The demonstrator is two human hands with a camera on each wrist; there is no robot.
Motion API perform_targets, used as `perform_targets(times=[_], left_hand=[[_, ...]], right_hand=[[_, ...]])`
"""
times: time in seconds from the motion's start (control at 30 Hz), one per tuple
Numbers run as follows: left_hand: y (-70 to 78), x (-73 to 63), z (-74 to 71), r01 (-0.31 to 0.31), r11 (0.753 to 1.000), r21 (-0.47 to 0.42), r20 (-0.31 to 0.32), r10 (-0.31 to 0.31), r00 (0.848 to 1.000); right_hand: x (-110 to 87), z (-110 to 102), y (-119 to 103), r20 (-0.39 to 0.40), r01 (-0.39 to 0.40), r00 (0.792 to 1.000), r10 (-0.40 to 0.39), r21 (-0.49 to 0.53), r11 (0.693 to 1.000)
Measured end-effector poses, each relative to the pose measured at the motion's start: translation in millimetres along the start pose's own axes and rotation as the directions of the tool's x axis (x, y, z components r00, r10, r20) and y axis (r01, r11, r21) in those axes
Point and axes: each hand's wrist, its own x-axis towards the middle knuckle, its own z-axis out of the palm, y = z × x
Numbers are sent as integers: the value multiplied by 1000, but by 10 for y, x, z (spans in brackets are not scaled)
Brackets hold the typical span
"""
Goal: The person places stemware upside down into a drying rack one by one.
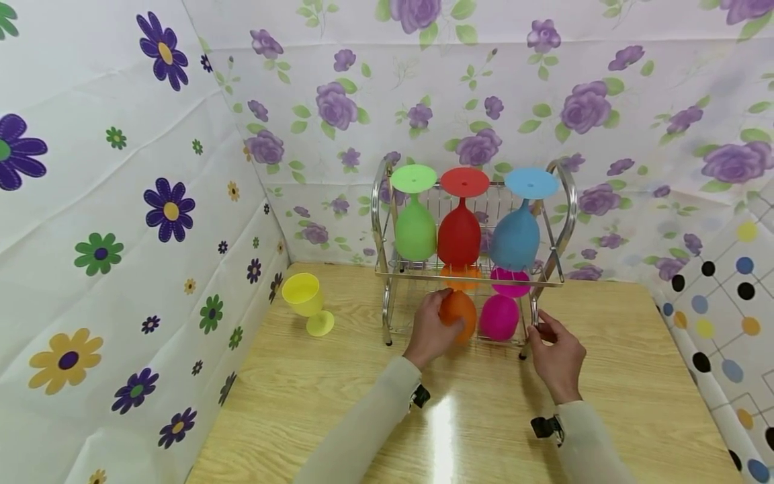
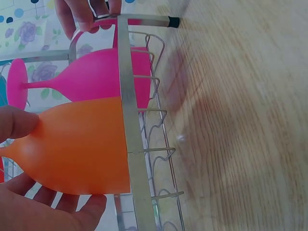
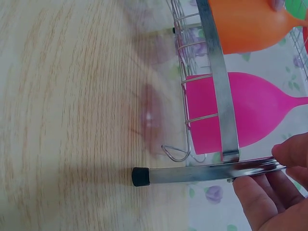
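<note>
My left hand [image 1: 433, 329] has its thumb and fingers around the bowl of an orange goblet [image 2: 82, 149], which is upside down at the lower tier of a two-tier metal dish rack [image 1: 471, 277]. In the left wrist view the goblet's rim overlaps the rack's front bar. Beside it on the right, a magenta goblet [image 3: 255, 108] stands inverted in the same tier. My right hand [image 1: 557, 355] pinches the rack's right front leg [image 3: 192, 172] between thumb and fingers. Inverted green [image 1: 415, 232], red [image 1: 459, 235] and blue [image 1: 516, 235] goblets fill the upper tier.
A yellow goblet [image 1: 302, 296] leans or stands on the wooden table [image 1: 338, 390] left of the rack. Flower-patterned cloth [image 1: 338, 67] hangs close behind the rack, with more patterned cloth along the left and right sides.
</note>
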Motion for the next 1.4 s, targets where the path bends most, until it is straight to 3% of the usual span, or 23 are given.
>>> perform_targets(times=[0.27,0.73,1.13,1.4], left_hand=[[-59,94,48,21,999,-32,-31,-22,999],[-252,150,77,-31,999,16,-37,31,999],[-258,105,156,3,1000,-23,-36,-4,999],[-210,-16,44,11,996,-87,-53,-15,998]], right_hand=[[-13,-23,-5,4,-6,1000,6,2,1000],[-4,15,-1,1,4,1000,-4,0,1000],[-15,-5,18,10,3,1000,-3,-7,1000],[-16,4,12,6,2,1000,-2,-1,1000]])
